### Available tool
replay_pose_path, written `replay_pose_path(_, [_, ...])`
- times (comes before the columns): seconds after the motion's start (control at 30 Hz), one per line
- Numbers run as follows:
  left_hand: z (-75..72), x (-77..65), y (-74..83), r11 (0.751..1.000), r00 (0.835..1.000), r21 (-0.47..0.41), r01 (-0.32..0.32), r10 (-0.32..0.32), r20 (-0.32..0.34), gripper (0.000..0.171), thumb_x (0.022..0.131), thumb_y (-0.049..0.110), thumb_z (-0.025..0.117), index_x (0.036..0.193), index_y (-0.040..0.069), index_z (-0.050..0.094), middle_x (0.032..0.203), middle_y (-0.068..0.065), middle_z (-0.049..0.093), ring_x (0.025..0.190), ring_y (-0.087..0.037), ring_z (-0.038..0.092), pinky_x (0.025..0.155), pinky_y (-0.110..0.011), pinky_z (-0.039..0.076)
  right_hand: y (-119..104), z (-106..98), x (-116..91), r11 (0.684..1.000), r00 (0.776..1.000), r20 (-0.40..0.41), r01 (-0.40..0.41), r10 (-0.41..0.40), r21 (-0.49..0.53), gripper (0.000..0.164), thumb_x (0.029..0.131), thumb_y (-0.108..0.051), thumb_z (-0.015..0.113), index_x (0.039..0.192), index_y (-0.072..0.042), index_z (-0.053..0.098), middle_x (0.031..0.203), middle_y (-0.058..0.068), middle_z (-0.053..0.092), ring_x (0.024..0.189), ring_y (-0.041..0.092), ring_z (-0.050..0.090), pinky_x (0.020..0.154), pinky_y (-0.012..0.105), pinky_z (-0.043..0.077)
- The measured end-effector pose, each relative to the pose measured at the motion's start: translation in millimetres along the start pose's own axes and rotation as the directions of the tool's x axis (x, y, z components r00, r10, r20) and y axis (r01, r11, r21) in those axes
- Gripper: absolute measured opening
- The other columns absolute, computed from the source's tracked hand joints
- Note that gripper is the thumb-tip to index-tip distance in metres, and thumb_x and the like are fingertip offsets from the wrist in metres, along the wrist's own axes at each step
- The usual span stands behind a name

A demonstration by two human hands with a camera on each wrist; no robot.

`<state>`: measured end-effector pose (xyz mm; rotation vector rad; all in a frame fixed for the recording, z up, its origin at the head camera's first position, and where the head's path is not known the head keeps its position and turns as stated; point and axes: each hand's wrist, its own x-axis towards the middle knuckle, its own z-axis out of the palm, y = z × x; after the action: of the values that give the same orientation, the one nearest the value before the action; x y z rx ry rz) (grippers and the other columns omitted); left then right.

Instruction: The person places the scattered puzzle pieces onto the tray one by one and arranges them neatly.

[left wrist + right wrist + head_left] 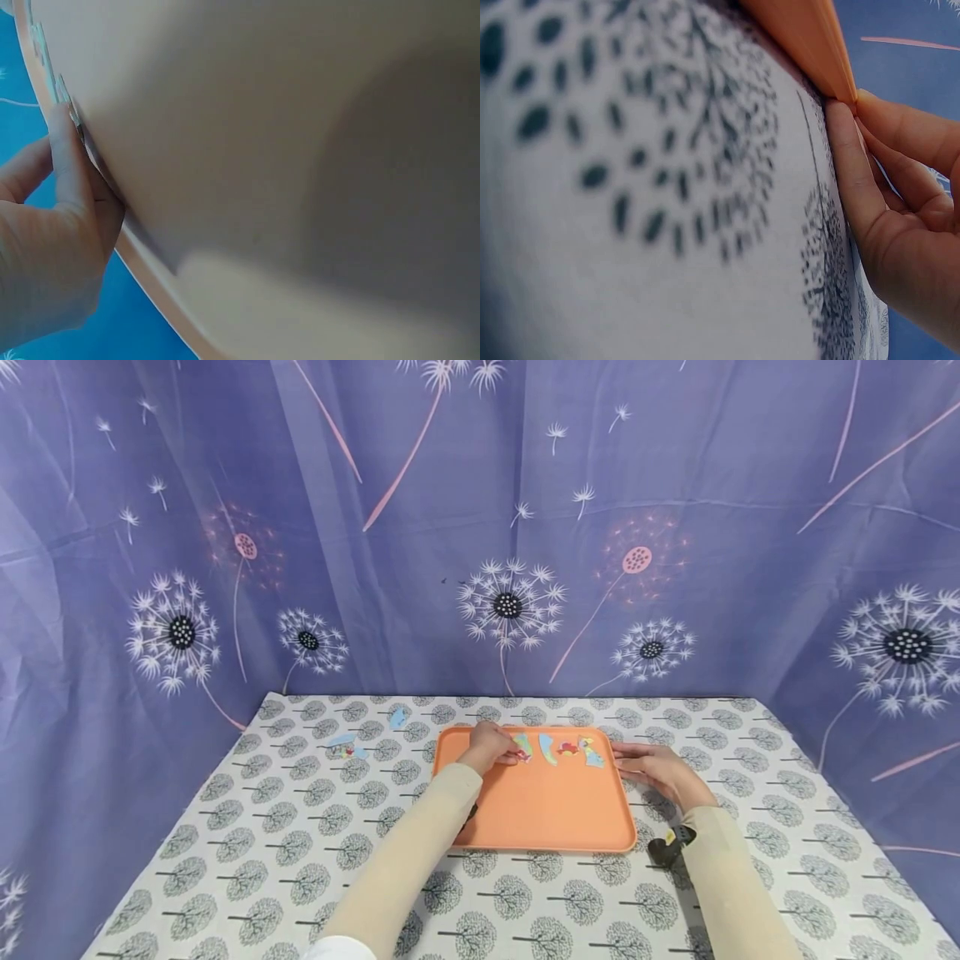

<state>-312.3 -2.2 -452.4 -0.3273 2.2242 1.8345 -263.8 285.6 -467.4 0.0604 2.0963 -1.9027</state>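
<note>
An orange tray (pixel 555 810) lies on the cloth. Over its far left part, my left hand (pixel 489 748) pinches a flat, colourful puzzle piece (pixel 523 745) between thumb and fingers. The left wrist view shows that piece (pixel 69 99) edge-on, close to the tray surface. To its right along the tray's far side lie a curved light-blue piece (pixel 547 748), a red piece (pixel 567 748) and a yellow-and-blue piece (pixel 592 752). My right hand (pixel 660 768) grips the tray's right rim, with the thumb and fingers meeting at the orange edge (pixel 821 45) in the right wrist view.
More pieces lie on the cloth left of the tray: a blue one (pixel 397 718) near the back edge and a small group (pixel 347 747) farther left. The tree-print cloth (pixel 315 860) covers the table. A purple dandelion curtain (pixel 420 610) hangs behind.
</note>
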Motion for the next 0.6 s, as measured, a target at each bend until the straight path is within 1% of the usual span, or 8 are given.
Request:
replay_pose_path(0.1, [-2.2, -1.2, 0.5, 1.000, 1.000, -0.019, -0.004, 0.004, 0.004, 0.011, 0.080, -0.012, 0.068, 0.091, -0.009, 0.065, 0.077, -0.021, 0.068, 0.049, -0.014, 0.063, 0.057, -0.028, 0.062, 0, 0, 0, 1.000, 1.000, 0.005, 0.002, -0.002, -0.006, 0.057, 0.091, 0.005, 0.059, 0.142, 0.013, 0.034, 0.140, 0.029, 0.044, 0.098, 0.011, 0.065, 0.095, 0.028, 0.053])
replay_pose_path(0.2, [-6.0, -1.7, 2.3, 0.998, 1.000, -0.061, -0.004, 0.004, 0.011, 0.012, 0.080, -0.013, 0.068, 0.090, -0.008, 0.064, 0.072, -0.018, 0.067, 0.048, -0.013, 0.061, 0.057, -0.028, 0.062, 1, 0, 0, 1.000, 1.000, 0.002, -0.002, 0.002, -0.008, 0.057, 0.091, 0.005, 0.059, 0.142, 0.013, 0.034, 0.139, 0.029, 0.044, 0.097, 0.010, 0.065, 0.095, 0.028, 0.053])
replay_pose_path(0.27, [-9.5, -2.2, 5.3, 0.995, 1.000, -0.102, -0.002, 0.005, 0.026, 0.014, 0.079, -0.014, 0.066, 0.091, -0.008, 0.063, 0.071, -0.016, 0.066, 0.049, -0.014, 0.061, 0.058, -0.028, 0.062, 1, 1, 0, 1.000, 1.000, -0.006, -0.005, 0.005, -0.007, 0.056, 0.091, 0.005, 0.059, 0.141, 0.013, 0.034, 0.139, 0.029, 0.045, 0.096, 0.009, 0.065, 0.095, 0.028, 0.053])
replay_pose_path(0.33, [-14.0, -2.8, 8.7, 0.991, 0.999, -0.132, 0.001, 0.006, 0.050, 0.017, 0.079, -0.013, 0.065, 0.095, -0.009, 0.064, 0.074, -0.018, 0.066, 0.051, -0.015, 0.062, 0.060, -0.028, 0.062, 2, 1, 0, 1.000, 1.000, -0.008, -0.007, 0.007, -0.008, 0.056, 0.091, 0.005, 0.059, 0.142, 0.012, 0.035, 0.139, 0.029, 0.045, 0.096, 0.009, 0.065, 0.095, 0.028, 0.053])
replay_pose_path(0.37, [-16.5, -2.8, 10.8, 0.990, 0.998, -0.144, 0.003, 0.007, 0.064, 0.020, 0.079, -0.013, 0.065, 0.098, -0.009, 0.064, 0.078, -0.020, 0.067, 0.054, -0.016, 0.063, 0.062, -0.029, 0.062, 2, 0, 0, 1.000, 1.000, -0.002, -0.003, 0.003, -0.014, 0.057, 0.092, 0.004, 0.059, 0.142, 0.012, 0.034, 0.139, 0.028, 0.045, 0.097, 0.009, 0.065, 0.095, 0.028, 0.053])
replay_pose_path(0.43, [-22.4, -3.7, 14.7, 0.987, 0.996, -0.161, 0.000, 0.015, 0.092, 0.025, 0.081, -0.011, 0.064, 0.107, -0.011, 0.063, 0.089, -0.026, 0.068, 0.062, -0.022, 0.068, 0.068, -0.031, 0.062, 2, 0, 1, 1.000, 1.000, -0.010, -0.006, 0.006, -0.008, 0.056, 0.091, 0.004, 0.059, 0.142, 0.011, 0.035, 0.139, 0.028, 0.045, 0.098, 0.010, 0.065, 0.095, 0.028, 0.053])
replay_pose_path(0.5, [-28.9, -3.9, 17.2, 0.984, 0.994, -0.176, -0.009, 0.028, 0.110, 0.031, 0.084, -0.010, 0.063, 0.114, -0.012, 0.061, 0.102, -0.029, 0.066, 0.076, -0.030, 0.071, 0.076, -0.033, 0.061, 2, 0, 1, 1.000, 1.000, -0.010, -0.006, 0.006, -0.008, 0.057, 0.091, 0.003, 0.060, 0.142, 0.011, 0.035, 0.139, 0.028, 0.045, 0.099, 0.011, 0.065, 0.095, 0.028, 0.053])
replay_pose_path(0.6, [-39.4, -2.7, 18.9, 0.978, 0.993, -0.206, -0.028, 0.052, 0.109, 0.034, 0.086, -0.010, 0.062, 0.119, -0.012, 0.059, 0.113, -0.030, 0.063, 0.098, -0.037, 0.067, 0.086, -0.038, 0.058, 2, 0, 2, 1.000, 1.000, -0.015, -0.010, 0.010, -0.004, 0.057, 0.091, 0.004, 0.060, 0.142, 0.010, 0.036, 0.139, 0.028, 0.045, 0.098, 0.011, 0.065, 0.095, 0.028, 0.053])
